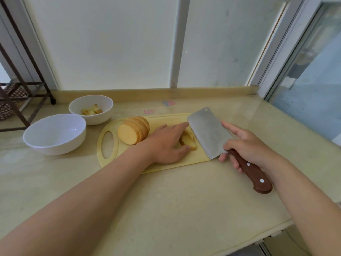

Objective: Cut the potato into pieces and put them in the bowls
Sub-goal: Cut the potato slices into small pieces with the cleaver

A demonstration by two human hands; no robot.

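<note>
Nearest to us, at the bottom of the frame, the pale stone counter (166,209) runs under both bare forearms.

Right of centre, the right hand (247,146) is wrapped around the brown riveted handle (254,174) of a cleaver (208,132). Its forefinger lies stretched along the back of the blade. The broad steel blade leans with its flat face turned up towards us. Its lower edge rests on the right end of the yellow cutting board (118,157).

At the centre, the left hand (166,145) lies over a few cut pieces (188,142) of potato. It holds them between the thumb on the near side and the fingers on top. The forefinger tip reaches right up to the blade, though we cannot tell whether it touches. These pieces sit just beside the blade's edge.

Further left on the board is the rest of the potato (133,132), a half cut into slices that stand packed together with the flat cut face towards us. The board's oval grip hole is at its left end.

Left of the board stands a large white bowl (55,145), with nothing that we can see inside. Behind it and close by, a smaller white bowl (96,119) holds a few potato chunks (92,111).

At the far upper left stands a dark metal rack (24,89). White panels fill the top of the frame, and a glass pane (313,80) stands on the right.
</note>
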